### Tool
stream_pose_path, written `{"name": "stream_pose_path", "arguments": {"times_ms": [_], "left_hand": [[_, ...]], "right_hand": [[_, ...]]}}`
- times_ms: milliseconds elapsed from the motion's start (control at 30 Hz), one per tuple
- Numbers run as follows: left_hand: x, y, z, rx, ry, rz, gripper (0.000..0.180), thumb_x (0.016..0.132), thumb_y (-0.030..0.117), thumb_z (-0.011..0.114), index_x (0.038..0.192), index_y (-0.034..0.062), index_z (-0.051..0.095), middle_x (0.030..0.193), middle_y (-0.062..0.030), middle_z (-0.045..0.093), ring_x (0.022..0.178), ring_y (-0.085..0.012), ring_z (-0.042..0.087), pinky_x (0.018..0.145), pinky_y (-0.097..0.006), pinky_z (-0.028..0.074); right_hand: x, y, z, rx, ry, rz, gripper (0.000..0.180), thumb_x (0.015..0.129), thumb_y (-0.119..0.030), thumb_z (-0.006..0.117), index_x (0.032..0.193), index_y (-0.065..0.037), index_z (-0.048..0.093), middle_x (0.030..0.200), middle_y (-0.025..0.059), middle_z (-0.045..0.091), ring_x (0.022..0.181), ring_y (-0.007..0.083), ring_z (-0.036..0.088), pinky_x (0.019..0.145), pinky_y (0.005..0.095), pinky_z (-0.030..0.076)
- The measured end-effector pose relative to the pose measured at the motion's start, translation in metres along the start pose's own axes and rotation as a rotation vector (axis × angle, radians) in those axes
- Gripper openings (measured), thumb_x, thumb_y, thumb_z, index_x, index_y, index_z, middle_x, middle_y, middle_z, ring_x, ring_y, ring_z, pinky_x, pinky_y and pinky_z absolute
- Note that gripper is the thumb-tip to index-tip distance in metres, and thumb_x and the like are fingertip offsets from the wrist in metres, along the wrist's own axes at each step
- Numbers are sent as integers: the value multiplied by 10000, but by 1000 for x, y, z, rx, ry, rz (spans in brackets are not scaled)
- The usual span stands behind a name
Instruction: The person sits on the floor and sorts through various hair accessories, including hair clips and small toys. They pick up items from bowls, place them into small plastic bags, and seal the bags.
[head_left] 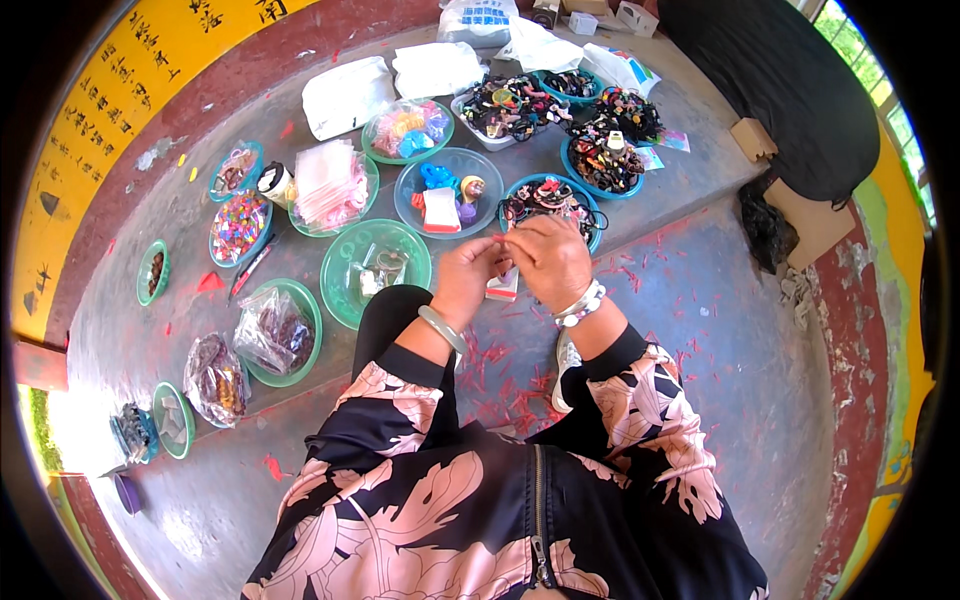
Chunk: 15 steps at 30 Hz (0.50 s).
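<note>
A: Grey concrete ledge [150, 330] carries the whole spread. Biggest item on it?

B: Green basin [345, 290], just ahead of the left knee, holding small clear packets. Next to it a clear bowl [412, 205] with blue, red and white pieces. Behind that, a green bowl [372, 148] with a bag of pastel rings.

A: Right side?

B: Blue bowl [592, 235] just beyond the hands, full of dark hair ties. Another blue bowl [575, 170] behind it, same kind of contents (mixed colours, too small to sort).

A: Left side?

B: Green bowl [310, 345] with a bag of dark reddish bits. Blue-rimmed bowl [214, 240] of bright mixed beads. Small green dish [143, 280] with brown pieces.

A: Hands?

B: Left hand [468, 272] and right hand [549, 258] meet fingertip to fingertip above the knees. Both pinched shut on a small red item [507, 243], which sits between the tips, mostly hidden. Can't tell what it is.

A: Anything under them?

B: Small white-and-red block [503, 289] just below the hands; can't tell if it touches them.
</note>
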<state>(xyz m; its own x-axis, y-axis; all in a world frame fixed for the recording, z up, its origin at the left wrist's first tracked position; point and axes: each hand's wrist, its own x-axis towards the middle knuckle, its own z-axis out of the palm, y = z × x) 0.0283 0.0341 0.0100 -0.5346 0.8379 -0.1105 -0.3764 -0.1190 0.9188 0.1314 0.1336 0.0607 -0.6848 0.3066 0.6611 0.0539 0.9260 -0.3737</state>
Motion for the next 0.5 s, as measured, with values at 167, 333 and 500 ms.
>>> {"name": "stream_pose_path", "arguments": {"times_ms": [167,333,500], "left_hand": [[-2,-6,-2,489,-11,159,226,860,39,497,1058,-30,581,909,-93,643,825,-126,607,702,-237,480],[-1,-15,-3,760,7,389,202,828,34,511,1004,11,608,812,-131,649,740,-182,636,645,-271,474],[-1,-18,-3,935,-2,470,123,800,55,507,867,22,606,772,-191,600,709,-347,584,602,-366,450]], "right_hand": [[-6,1,8,-175,-67,-23,42,674,-121,591,676,-86,614,717,44,560,731,244,555,669,367,406],[-8,0,8,-275,-218,-71,46,638,-128,607,641,-83,604,711,60,559,762,236,555,698,361,399],[-11,-2,11,-313,-248,-90,56,626,-139,602,616,-90,576,685,56,536,732,235,540,695,364,382]]}}
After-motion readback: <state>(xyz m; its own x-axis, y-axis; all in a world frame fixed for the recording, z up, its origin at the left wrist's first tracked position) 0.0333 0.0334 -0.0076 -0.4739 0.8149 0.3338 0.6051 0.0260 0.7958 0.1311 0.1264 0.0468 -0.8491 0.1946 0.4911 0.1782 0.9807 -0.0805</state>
